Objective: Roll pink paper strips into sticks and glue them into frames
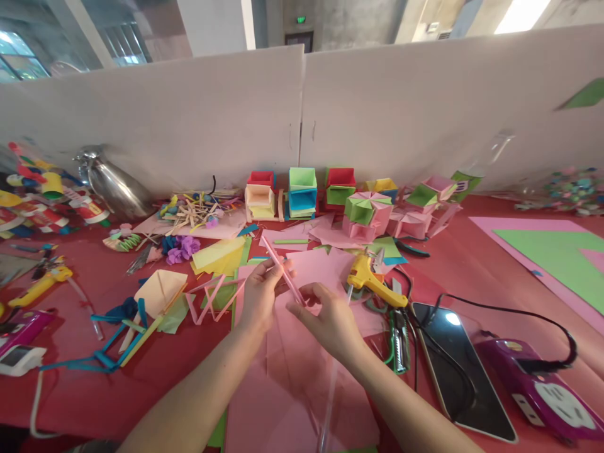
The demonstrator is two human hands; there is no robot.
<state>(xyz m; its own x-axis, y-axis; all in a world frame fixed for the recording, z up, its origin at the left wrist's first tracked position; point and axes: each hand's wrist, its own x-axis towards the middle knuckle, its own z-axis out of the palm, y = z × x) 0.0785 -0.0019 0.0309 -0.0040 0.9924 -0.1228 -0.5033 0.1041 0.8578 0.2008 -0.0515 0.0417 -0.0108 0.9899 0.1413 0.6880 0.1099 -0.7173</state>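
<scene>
My left hand (264,289) pinches a narrow folded strip of pink paper (277,259) between thumb and fingers. At the strip's lower end, my right hand (325,311) closes its thumb and fingers on it. The strip slants from upper left to lower right above several pink paper sheets (292,371) spread on the table. A yellow glue gun (370,280) lies just beyond my right hand, with a clear glue stick (329,402) lower down between my forearms. Folded pink strips (214,299) rest left of my left hand.
Folded paper boxes (302,189) and a pink and green paper model (367,214) stand along the back. On the right lie a phone (462,371), a purple power strip (538,384), a black cable and a green cutter (399,340). A metal jug (113,182) stands back left.
</scene>
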